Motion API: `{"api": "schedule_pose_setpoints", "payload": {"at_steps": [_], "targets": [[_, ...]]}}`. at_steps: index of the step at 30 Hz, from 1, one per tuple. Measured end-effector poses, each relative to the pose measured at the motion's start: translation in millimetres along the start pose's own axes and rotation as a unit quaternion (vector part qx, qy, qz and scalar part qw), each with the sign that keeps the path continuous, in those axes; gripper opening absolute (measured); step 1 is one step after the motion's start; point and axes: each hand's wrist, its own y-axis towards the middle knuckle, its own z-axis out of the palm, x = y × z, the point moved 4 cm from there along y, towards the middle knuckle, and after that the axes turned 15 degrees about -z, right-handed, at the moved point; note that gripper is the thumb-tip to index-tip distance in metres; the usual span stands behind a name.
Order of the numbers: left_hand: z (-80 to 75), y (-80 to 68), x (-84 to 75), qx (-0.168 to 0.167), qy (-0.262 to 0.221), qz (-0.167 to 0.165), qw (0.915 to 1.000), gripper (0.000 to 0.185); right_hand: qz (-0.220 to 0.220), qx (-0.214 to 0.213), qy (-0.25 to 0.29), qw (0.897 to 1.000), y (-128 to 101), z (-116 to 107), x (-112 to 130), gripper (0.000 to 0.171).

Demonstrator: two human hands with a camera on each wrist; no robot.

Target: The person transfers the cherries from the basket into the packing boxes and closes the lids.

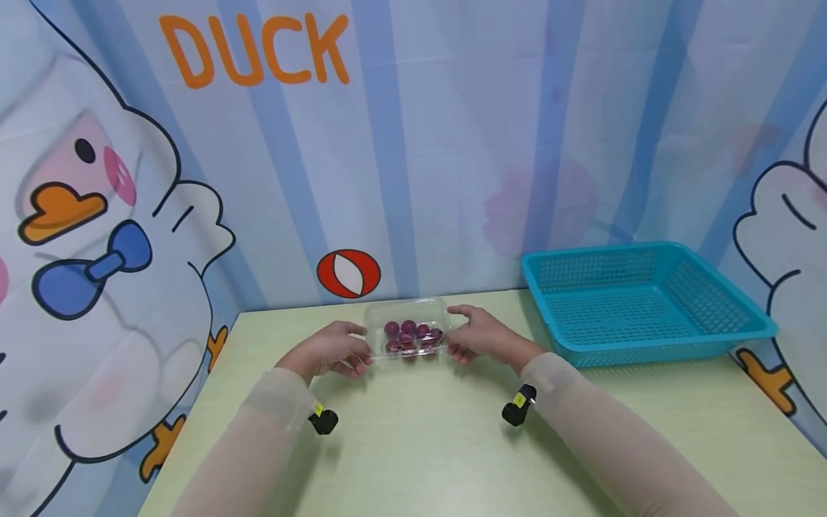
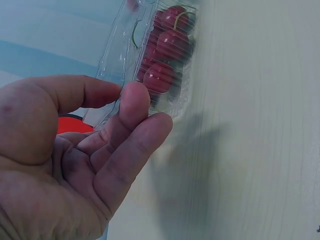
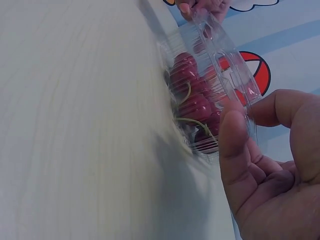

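A clear plastic clamshell box [image 1: 408,310] holds several dark red cherries [image 1: 407,339], a few with green stems in the wrist views. My left hand [image 1: 332,350] pinches the rim at the box's left end between thumb and fingertips. At the opposite end, my right hand [image 1: 481,335] pinches the rim the same way. In the left wrist view the ribbed base of the box [image 2: 172,102] is close over the tabletop, and the cherries [image 2: 159,77] show through its wall. The right wrist view has the box [image 3: 237,75] tilted across the frame, with left fingertips at its far end.
A turquoise plastic basket [image 1: 659,353] with mesh sides stands at the right back of the pale wooden table [image 1: 426,445]. Behind the table's back edge hangs a striped curtain [image 1: 439,143] printed with ducks. Both wrists carry small black cameras.
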Motion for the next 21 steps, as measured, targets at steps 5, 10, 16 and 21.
{"api": "schedule_pose_setpoints", "payload": {"at_steps": [5, 10, 16, 21], "targets": [[2.3, 1.2, -1.0, 0.004, 0.003, -0.001, 1.0, 0.073, 0.002, -0.009, -0.005, 1.0, 0.3, -0.6, -2.3, 0.089], [4.3, 1.4, -2.8, 0.005, -0.002, -0.002, 1.0, 0.075, 0.007, -0.014, -0.017, 1.0, -0.9, -1.7, -1.0, 0.087], [3.2, -6.0, -1.3, -0.002, 0.035, -0.008, 0.9994, 0.079, 0.003, -0.003, -0.052, 0.999, -3.8, -2.7, 4.1, 0.08], [-7.2, -18.2, -6.1, -0.035, 0.083, -0.006, 0.996, 0.078, 0.005, 0.009, -0.138, 0.99, -8.0, -8.4, 17.3, 0.069]]}}
